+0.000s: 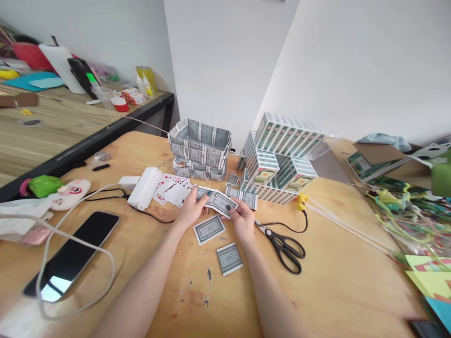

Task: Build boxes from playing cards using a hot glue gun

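Craft workspace, as shown by the wooden worktop before you: playing cards that you hold and an open box built of such cards at 12 o'clock, scissors at your 1 o'clock, tangled strands at 2, coloured paper at 3, and small nozzle bottles on a second worktop at 11.

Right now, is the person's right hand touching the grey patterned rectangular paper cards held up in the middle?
Touching. The head view shows the right hand with its dark-nailed thumb on the right end of the grey patterned cards.
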Available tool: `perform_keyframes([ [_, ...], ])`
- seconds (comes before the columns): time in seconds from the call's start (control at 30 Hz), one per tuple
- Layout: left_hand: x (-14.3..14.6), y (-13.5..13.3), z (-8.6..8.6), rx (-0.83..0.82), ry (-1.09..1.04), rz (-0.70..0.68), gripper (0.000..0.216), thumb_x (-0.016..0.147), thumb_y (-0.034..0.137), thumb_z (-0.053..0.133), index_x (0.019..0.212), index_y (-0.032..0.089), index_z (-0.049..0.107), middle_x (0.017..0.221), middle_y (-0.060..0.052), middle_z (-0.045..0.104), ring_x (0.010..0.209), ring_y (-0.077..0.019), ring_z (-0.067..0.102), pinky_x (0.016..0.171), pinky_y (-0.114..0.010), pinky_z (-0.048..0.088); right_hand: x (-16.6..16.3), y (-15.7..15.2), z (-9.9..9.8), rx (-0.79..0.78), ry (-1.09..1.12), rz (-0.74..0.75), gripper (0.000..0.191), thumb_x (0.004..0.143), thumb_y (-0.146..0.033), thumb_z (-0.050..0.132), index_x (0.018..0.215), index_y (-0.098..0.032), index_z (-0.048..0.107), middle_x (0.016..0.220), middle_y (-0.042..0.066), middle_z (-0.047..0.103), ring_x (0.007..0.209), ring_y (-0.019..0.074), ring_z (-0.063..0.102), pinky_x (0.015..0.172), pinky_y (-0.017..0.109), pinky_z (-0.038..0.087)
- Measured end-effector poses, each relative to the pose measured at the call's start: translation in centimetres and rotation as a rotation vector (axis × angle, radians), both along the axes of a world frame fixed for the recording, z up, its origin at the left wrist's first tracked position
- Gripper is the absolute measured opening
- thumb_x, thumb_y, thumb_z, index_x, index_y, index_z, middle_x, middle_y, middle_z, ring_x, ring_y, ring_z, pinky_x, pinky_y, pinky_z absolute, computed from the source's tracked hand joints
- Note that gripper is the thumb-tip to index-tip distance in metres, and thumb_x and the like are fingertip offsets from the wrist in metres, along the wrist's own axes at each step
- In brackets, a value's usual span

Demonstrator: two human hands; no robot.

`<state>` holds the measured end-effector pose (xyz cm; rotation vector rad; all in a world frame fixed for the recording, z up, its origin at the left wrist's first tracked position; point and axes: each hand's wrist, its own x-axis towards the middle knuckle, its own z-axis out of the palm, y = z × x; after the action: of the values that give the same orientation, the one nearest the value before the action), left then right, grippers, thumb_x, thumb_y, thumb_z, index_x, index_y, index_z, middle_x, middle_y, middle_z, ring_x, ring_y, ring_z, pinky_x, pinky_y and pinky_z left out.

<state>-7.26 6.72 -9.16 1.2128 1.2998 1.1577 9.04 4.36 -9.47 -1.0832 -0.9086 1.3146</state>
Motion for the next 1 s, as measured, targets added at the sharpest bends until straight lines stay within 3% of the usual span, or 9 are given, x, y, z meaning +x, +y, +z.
perform_keyframes([
  [0.43, -0.1, -0.3, 0.3, 0.042, 0.067, -0.059, 0.022, 0.076, 0.036, 0.059, 0.086, 0.02, 0.05, 0.057, 0.006, 0.05, 0.041, -0.01, 0.048, 0.04, -0.021, 0.039, 1.7, 0.8, 0.0, -0.062, -0.008, 0.211, 0.033, 0.062, -0.032, 0.07, 0.092, -0.018, 0.068, 0.059, 0.0, 0.068, 0.05, 0.0201, 0.064, 0.044, 0.031, 0.054],
  [0.63, 0.3, -0.4, 0.7, -0.005, -0.015, -0.103, 0.023, 0.076, 0.038, 0.059, 0.085, 0.021, 0.047, 0.057, 0.007, 0.051, 0.041, -0.0114, 0.05, 0.04, -0.023, 0.041, 1.9, 0.9, 0.0, -0.093, -0.012, 0.194, 0.036, 0.06, -0.035, 0.073, 0.091, -0.019, 0.068, 0.059, -0.001, 0.068, 0.048, 0.0201, 0.063, 0.045, 0.034, 0.054],
  [0.83, 1.0, -0.7, 0.4, -0.009, 0.118, -0.119, 0.024, 0.079, 0.04, 0.055, 0.093, 0.023, 0.046, 0.051, 0.007, 0.053, 0.036, -0.015, 0.051, 0.04, -0.025, 0.035, 1.9, 0.8, -0.1, -0.078, 0.001, 0.19, 0.035, 0.06, -0.034, 0.073, 0.091, -0.019, 0.068, 0.062, 0.0, 0.069, 0.05, 0.0197, 0.064, 0.045, 0.033, 0.054],
  [1.0, 1.7, -0.9, 0.2, 0.022, 0.188, -0.126, 0.021, 0.08, 0.042, 0.054, 0.086, 0.024, 0.047, 0.047, 0.004, 0.056, 0.036, -0.0168, 0.051, 0.043, -0.027, 0.034, 1.7, 0.8, -0.1, -0.076, -0.015, 0.187, 0.039, 0.061, -0.035, 0.073, 0.095, -0.018, 0.067, 0.069, 0.002, 0.071, 0.053, 0.0206, 0.065, 0.046, 0.034, 0.056],
])
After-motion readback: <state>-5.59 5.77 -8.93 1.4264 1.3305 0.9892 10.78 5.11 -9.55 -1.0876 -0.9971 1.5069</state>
